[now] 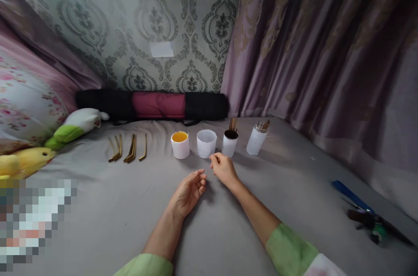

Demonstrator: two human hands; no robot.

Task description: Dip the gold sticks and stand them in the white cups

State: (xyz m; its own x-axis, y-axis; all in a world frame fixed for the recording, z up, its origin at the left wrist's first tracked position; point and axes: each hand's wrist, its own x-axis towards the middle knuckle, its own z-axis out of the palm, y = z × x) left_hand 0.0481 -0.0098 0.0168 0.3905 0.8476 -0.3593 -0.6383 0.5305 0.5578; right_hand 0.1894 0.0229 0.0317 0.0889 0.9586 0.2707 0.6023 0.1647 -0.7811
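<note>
My left hand [191, 191] is above the grey sheet with its palm turned inward and fingers loosely curled, holding nothing that shows. Just in front of a translucent white cup [206, 145], my right hand [224, 170] has its fingers drawn together; anything between them is too small or hidden to make out. A white cup with an orange-yellow inside [180, 147] stands left of the translucent one. To the right are a white cup with a dark inside [229, 147], holding several thin brown sticks, and a slanted-looking white container [256, 142] with more sticks.
Several bent, gold-brown sticks [131, 149] lie in groups at left. Plush toys [81, 121] rest by a floral pillow [29, 106]. A black and maroon roll [158, 105] lies along the wall. At right are a blue strip [352, 195] and dark tools [364, 217] beside the curtain.
</note>
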